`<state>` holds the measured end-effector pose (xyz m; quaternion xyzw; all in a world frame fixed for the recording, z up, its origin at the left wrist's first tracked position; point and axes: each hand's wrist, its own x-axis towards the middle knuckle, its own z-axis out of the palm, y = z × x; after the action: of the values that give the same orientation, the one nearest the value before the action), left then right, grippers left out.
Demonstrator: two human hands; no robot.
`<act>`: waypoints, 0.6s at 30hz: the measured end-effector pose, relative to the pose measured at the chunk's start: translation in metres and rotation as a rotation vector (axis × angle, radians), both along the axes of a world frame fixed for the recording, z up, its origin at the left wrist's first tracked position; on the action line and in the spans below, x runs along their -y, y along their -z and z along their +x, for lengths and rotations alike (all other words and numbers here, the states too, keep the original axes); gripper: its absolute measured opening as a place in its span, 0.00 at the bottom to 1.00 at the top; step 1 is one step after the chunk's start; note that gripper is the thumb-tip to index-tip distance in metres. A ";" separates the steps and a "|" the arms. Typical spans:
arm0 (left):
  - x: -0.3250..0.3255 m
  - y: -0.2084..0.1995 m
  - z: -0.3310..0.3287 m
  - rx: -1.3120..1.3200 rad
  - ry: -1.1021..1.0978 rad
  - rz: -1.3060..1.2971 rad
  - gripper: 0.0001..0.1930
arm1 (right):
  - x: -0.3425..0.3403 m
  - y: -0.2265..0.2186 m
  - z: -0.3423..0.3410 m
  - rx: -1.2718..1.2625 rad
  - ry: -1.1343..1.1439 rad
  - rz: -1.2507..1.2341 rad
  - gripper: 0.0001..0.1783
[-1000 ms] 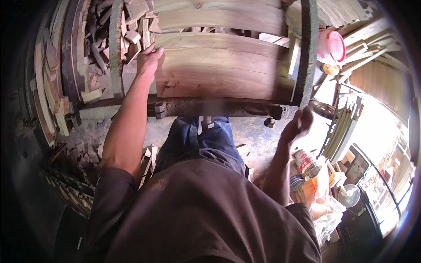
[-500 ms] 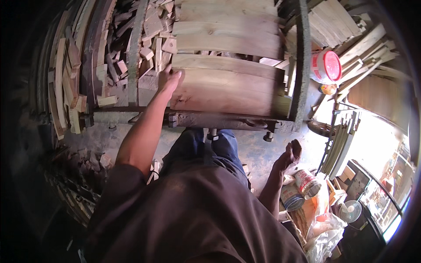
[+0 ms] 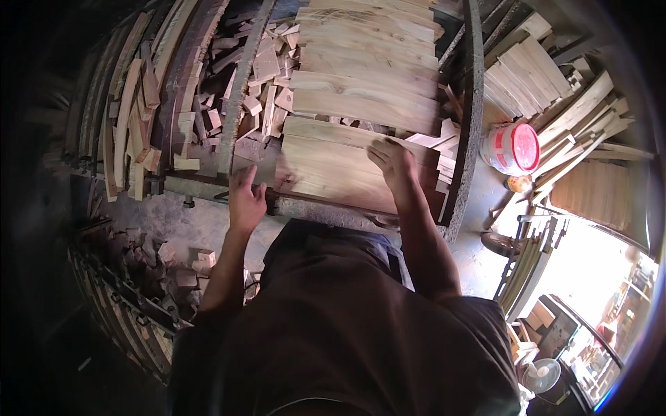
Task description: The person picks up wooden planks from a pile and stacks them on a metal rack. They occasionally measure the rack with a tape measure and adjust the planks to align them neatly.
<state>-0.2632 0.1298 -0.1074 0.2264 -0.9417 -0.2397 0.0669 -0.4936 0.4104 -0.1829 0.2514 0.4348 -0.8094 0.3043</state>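
Note:
A row of pale wooden panels made of joined boards lies across a dark metal frame (image 3: 470,118) in front of me. Above the nearest panel (image 3: 333,173), which sits apart from the row (image 3: 368,66) by a gap, is my right hand (image 3: 395,165). Its fingers are bent and slightly apart, with nothing visible in them; whether they touch the wood I cannot tell. My left hand (image 3: 246,200) is just off that panel's near left corner, by the frame's front bar. Its fingers and thumb are spread, and it looks bare of any object.
Wood offcuts (image 3: 267,66) are piled left of the panels, beside upright rows of long strips (image 3: 139,104). To the right stand a white bucket with a red lid (image 3: 512,149), stacked boards (image 3: 531,73) and leaning planks (image 3: 579,111). More scraps (image 3: 177,274) lie at lower left.
My right hand has come from beside my body on the right to over the nearest panel. My left hand has left the panel's left edge and moved nearer. The view has shifted slightly.

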 end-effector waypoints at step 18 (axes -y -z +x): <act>0.024 0.046 -0.093 -0.188 -0.229 0.521 0.25 | -0.114 0.103 -0.166 -0.731 -0.280 1.534 0.24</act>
<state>-0.3557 0.1054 -0.1535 0.3174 -0.8066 -0.4839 0.1201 -0.6591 0.5242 -0.2863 0.0553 0.9592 -0.2771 -0.0117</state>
